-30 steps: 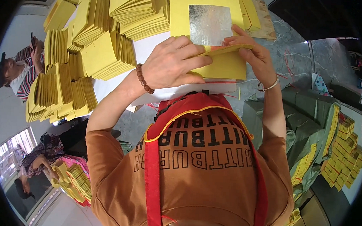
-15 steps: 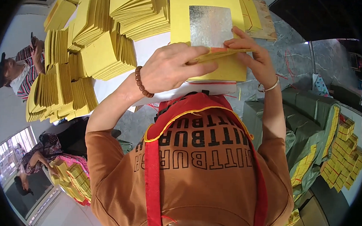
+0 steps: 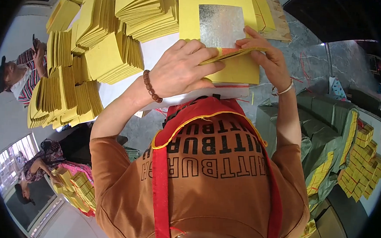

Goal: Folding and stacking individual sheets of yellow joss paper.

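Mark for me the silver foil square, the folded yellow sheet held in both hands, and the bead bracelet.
silver foil square [image 3: 220,25]: head view, middle of the foil.
folded yellow sheet [image 3: 232,53]: head view, on its raised front edge between the two hands.
bead bracelet [image 3: 150,85]: head view, beads across the left wrist.

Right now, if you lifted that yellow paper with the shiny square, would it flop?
Probably. The folded sheet pinched between the left hand and right hand looks thin and bends, so likely floppy and light. The foil square looks crinkly, so it may crease easily.

Left hand [image 3: 182,71] and right hand [image 3: 267,58] apparently pinching, forearms raised.
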{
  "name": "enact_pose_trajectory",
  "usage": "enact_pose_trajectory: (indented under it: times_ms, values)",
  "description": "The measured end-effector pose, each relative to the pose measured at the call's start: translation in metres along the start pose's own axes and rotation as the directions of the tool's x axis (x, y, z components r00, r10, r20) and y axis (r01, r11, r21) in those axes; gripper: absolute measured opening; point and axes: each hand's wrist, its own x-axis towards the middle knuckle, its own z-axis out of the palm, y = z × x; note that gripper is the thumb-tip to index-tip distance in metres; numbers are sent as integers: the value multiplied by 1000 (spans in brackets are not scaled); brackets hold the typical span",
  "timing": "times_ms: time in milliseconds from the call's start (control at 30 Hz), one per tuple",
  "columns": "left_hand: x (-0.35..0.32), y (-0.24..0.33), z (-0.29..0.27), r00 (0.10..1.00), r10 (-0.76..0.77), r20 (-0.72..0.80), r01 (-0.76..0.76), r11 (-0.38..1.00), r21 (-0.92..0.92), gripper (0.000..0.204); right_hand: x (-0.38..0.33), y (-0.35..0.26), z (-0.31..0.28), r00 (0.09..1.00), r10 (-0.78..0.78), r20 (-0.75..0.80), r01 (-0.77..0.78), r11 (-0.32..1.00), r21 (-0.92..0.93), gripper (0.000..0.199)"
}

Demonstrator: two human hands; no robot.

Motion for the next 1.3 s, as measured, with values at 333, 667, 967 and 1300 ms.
enact_pose_trajectory:
  times_ms: [333, 667, 967, 1300]
  values:
    - [2, -8, -5, 999, 31, 36, -27, 995, -95, 42, 0, -2, 0, 1000, 11, 3, -11, 1000, 25, 21]
    - [2, -12, -6, 999, 31, 22, -26, 982, -189, 34, -2, -1, -1, 997, 82, -11, -82, 996, 41, 22]
    - [2, -5, -3, 974, -87, -208, 74, 995, -67, 16, -2, -5, 6, 995, -95, -27, 97, 988, 124, 23]
    - [-20, -23, -11, 974, -19, -226, -31, 976, -214, 49, -2, 9, 8, 995, -56, -86, 64, 994, 91, 17]
